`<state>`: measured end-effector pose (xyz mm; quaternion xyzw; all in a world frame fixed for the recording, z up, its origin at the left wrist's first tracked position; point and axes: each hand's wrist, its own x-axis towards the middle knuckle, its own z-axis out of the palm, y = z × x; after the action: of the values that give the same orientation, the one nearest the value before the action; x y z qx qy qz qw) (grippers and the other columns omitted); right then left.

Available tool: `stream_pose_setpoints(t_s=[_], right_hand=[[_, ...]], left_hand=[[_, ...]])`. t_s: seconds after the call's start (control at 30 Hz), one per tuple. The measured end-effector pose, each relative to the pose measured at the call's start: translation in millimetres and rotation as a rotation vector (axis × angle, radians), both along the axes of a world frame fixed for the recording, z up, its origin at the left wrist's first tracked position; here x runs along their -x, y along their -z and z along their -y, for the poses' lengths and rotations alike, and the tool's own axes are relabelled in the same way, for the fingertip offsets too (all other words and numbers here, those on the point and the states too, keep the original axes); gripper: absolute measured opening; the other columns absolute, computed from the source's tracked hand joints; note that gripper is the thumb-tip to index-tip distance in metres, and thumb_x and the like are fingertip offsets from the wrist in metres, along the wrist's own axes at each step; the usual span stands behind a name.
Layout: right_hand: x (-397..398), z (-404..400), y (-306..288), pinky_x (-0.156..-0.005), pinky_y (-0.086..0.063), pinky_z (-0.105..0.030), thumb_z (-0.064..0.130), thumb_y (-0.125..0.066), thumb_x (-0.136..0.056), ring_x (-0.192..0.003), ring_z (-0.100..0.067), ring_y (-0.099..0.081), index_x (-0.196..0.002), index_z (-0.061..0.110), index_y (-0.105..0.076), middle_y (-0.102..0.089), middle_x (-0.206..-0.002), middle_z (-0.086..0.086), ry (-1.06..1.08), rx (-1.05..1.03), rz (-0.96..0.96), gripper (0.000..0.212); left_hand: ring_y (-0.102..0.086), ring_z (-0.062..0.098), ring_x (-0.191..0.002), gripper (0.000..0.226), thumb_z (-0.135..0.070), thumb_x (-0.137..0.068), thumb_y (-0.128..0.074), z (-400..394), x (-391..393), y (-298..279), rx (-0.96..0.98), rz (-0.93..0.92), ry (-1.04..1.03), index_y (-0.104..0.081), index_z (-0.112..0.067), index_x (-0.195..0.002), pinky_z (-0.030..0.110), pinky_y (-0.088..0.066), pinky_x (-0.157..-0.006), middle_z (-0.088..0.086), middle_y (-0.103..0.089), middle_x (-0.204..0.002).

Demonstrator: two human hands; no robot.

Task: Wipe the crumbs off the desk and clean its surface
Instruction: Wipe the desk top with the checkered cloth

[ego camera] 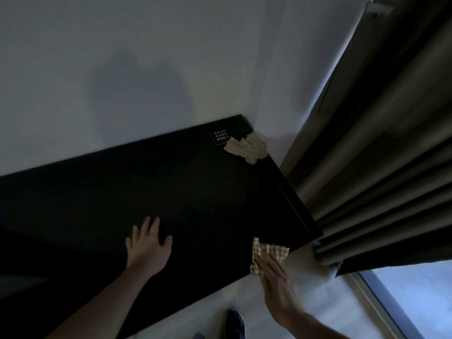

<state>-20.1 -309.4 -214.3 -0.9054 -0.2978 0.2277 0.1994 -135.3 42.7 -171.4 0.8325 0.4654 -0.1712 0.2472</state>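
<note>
A long black desk [195, 192] runs along the white wall. My left hand [149, 245] lies flat on its top with the fingers spread, holding nothing. My right hand [276, 282] is at the desk's front edge near the right corner and presses a checked yellow cloth [271, 252] against that edge. A second, beige crumpled cloth [247, 149] lies at the far right corner of the desk. Crumbs are too small and the top too dark to make out.
A small label with white text [220, 137] is on the desk's back panel. Dark pleated curtains [379, 167] hang close to the desk's right end, with a window [415, 294] below them. A dark shoe [234, 324] stands on the pale floor.
</note>
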Motion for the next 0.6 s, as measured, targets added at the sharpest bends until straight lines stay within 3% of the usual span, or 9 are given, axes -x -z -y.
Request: stream_pose_setpoints(t_s=[0.07, 0.13, 0.2, 0.23, 0.3, 0.37, 0.47, 0.53, 0.6], right_hand=[[4.2, -1.7, -29.4, -0.107, -0.042, -0.022, 0.071, -0.010, -0.096, -0.151, -0.006, -0.037, -0.147, 0.056, -0.035, -0.045, -0.157, 0.019, 0.100, -0.017, -0.088, 0.059], [5.4, -10.3, -63.7, -0.091, -0.043, -0.017, 0.052, -0.031, -0.107, -0.134, -0.009, -0.055, -0.145, 0.047, -0.049, -0.057, -0.137, 0.020, 0.163, -0.074, -0.172, 0.042], [4.4, -18.2, -96.2, -0.086, -0.041, -0.005, 0.033, -0.045, -0.110, -0.123, -0.001, -0.060, -0.145, 0.038, -0.056, -0.060, -0.132, 0.022, 0.193, -0.161, -0.188, 0.037], [4.8, -20.4, -110.8, -0.083, -0.041, -0.002, 0.033, -0.047, -0.109, -0.114, 0.001, -0.062, -0.141, 0.042, -0.058, -0.063, -0.132, 0.020, 0.214, -0.222, -0.194, 0.034], [7.8, -27.3, -147.6, -0.076, -0.046, -0.006, 0.044, -0.048, -0.107, -0.098, 0.004, -0.065, -0.123, 0.053, -0.059, -0.065, -0.130, 0.013, 0.275, -0.330, -0.237, 0.021], [12.9, -33.2, -182.7, -0.070, -0.053, -0.014, 0.050, -0.053, -0.103, -0.091, 0.006, -0.065, -0.115, 0.043, -0.064, -0.062, -0.124, 0.007, 0.362, -0.476, -0.330, 0.019], [11.8, -37.0, -223.3, -0.082, -0.060, -0.037, 0.073, -0.063, -0.086, -0.090, -0.009, -0.073, -0.111, 0.031, -0.073, -0.075, -0.105, 0.000, 0.468, -0.608, -0.528, 0.050], [5.7, -38.0, -241.5, -0.099, -0.057, -0.045, 0.051, -0.055, -0.101, -0.104, -0.018, -0.075, -0.115, 0.027, -0.074, -0.080, -0.107, 0.001, 0.472, -0.644, -0.679, 0.033], [-3.3, -38.7, -260.7, -0.105, -0.055, -0.045, 0.032, -0.049, -0.109, -0.109, -0.018, -0.074, -0.118, 0.024, -0.074, -0.080, -0.113, 0.002, 0.480, -0.652, -0.763, 0.028]], left_hand=[[-0.005, 0.029, -0.158, 0.073, -0.055, -0.098, -0.046, 29.2, 6.7, -19.4, 0.056, 0.072, 0.081, -0.018, -0.033, -0.162, 0.051, -0.012, -0.127, -0.007, -0.005, -0.172], [-0.007, 0.026, -0.158, 0.071, -0.051, -0.098, -0.050, 57.5, 13.3, -43.5, 0.170, 0.149, 0.126, -0.022, -0.034, -0.161, 0.048, -0.016, -0.127, -0.009, -0.008, -0.171], [-0.012, 0.021, -0.157, 0.069, -0.047, -0.098, -0.056, 80.0, 17.5, -70.2, 0.280, 0.221, 0.152, -0.028, -0.035, -0.160, 0.045, -0.020, -0.127, -0.011, -0.012, -0.170], [-0.015, 0.019, -0.157, 0.068, -0.045, -0.098, -0.058, 89.3, 19.9, -83.9, 0.319, 0.249, 0.160, -0.031, -0.034, -0.159, 0.044, -0.022, -0.126, -0.013, -0.014, -0.169], [-0.021, 0.013, -0.154, 0.064, -0.041, -0.097, -0.062, 104.6, 25.8, -110.2, 0.341, 0.308, 0.160, -0.038, -0.034, -0.155, 0.037, -0.024, -0.125, -0.014, -0.020, -0.167], [-0.026, 0.011, -0.152, 0.058, -0.038, -0.096, -0.065, 116.4, 34.2, -134.3, 0.344, 0.366, 0.157, -0.044, -0.038, -0.150, 0.032, -0.025, -0.124, -0.014, -0.026, -0.164], [-0.043, 0.011, -0.142, 0.047, -0.034, -0.092, -0.071, 126.3, 42.1, -169.2, 0.461, 0.484, 0.090, -0.050, -0.050, -0.131, 0.029, -0.039, -0.115, -0.012, -0.042, -0.153], [-0.053, 0.005, -0.126, 0.050, -0.034, -0.091, -0.074, 129.6, 35.5, -190.7, 0.613, 0.532, -0.027, -0.054, -0.043, -0.136, 0.021, -0.048, -0.098, -0.014, -0.051, -0.143], [-0.059, -0.001, -0.112, 0.049, -0.029, -0.093, -0.073, 133.2, 20.4, -212.1, 0.762, 0.578, -0.132, -0.053, -0.033, -0.138, 0.016, -0.049, -0.084, -0.017, -0.058, -0.131]])
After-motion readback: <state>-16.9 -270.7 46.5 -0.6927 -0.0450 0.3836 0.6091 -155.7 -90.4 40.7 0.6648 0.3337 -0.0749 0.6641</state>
